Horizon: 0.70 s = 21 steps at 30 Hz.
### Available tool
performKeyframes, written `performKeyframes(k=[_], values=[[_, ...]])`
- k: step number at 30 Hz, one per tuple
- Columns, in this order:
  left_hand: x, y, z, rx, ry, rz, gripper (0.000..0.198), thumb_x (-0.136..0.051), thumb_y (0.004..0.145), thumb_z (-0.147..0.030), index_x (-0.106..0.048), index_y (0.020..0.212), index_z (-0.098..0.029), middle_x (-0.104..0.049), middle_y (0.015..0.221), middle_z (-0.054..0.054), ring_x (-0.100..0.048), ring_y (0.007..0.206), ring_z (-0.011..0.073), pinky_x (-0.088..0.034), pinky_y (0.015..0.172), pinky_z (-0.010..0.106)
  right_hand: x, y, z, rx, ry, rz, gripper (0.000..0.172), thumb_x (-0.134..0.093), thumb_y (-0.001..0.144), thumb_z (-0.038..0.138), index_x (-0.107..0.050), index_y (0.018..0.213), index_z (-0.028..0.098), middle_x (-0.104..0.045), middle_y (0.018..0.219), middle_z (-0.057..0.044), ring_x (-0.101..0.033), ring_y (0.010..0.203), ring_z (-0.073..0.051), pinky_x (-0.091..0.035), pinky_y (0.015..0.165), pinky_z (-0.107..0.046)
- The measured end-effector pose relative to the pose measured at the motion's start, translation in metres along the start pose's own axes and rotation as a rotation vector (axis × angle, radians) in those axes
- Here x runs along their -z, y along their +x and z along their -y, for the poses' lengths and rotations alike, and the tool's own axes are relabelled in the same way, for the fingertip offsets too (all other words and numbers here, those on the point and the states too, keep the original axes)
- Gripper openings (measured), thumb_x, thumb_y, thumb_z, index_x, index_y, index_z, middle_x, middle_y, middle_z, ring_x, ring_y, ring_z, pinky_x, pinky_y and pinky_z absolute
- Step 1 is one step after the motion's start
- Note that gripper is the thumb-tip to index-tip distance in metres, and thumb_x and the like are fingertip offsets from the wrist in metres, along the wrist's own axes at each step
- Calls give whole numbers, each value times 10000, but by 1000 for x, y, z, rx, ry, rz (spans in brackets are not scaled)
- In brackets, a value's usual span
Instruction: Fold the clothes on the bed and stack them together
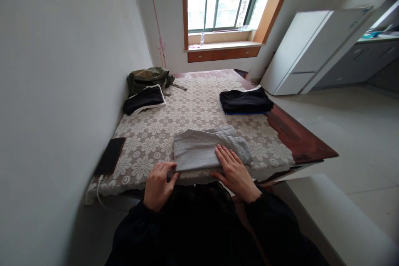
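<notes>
A folded grey garment (196,149) lies near the front edge of the table; its exact kind cannot be made out. My left hand (158,185) is at its near left corner, fingers curled and thumb close to the fingertips, pinching the fabric edge. Flat on the right part of the garment rests my right hand (235,172), fingers stretched out and thumb pointing left along the near edge. The floral lace tablecloth (149,131) spreads beneath the garment.
A stack of folded dark clothes (246,100) lies at the back right, and a folded black-and-white garment (145,99) at the left before a green backpack (148,78). A black phone (110,156) with a white cable (99,191) lies at the left edge, by the wall.
</notes>
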<state>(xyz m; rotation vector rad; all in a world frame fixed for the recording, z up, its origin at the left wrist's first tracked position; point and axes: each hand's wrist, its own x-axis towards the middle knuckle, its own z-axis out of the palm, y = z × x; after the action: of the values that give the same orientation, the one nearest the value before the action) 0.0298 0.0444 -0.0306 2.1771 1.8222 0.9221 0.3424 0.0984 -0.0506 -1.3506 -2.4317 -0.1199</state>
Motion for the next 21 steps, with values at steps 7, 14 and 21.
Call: performKeyframes(k=[7, 14, 21], values=[[-9, 2, -2, -100, 11, -55, 171, -729, 931, -212, -717, 1089, -278, -707, 1097, 27, -663, 999, 239, -532, 884, 394, 7, 7, 10, -24, 57, -4, 677, -631, 983, 407, -425, 1566, 131, -467, 1617, -202, -416, 1508, -348, -338, 1228, -552], [-12, 15, -3, -298, 10, -17, 77, -714, 956, -217, -724, 1019, -260, -725, 1010, 29, -656, 985, 237, -533, 847, 378, 10, 35, 54, 176, 286, -16, 212, -672, 961, 188, -683, 1168, 232, -715, 1176, -87, -631, 1141, -268, -500, 1006, -437], [-14, 19, 8, -337, -70, 13, 82, -642, 1006, -241, -724, 1013, -247, -716, 986, 38, -659, 951, 206, -560, 832, 341, -3, 47, 54, 335, 251, -98, 49, -645, 1008, 228, -694, 1005, 218, -700, 1004, -61, -596, 943, -226, -453, 848, -380]])
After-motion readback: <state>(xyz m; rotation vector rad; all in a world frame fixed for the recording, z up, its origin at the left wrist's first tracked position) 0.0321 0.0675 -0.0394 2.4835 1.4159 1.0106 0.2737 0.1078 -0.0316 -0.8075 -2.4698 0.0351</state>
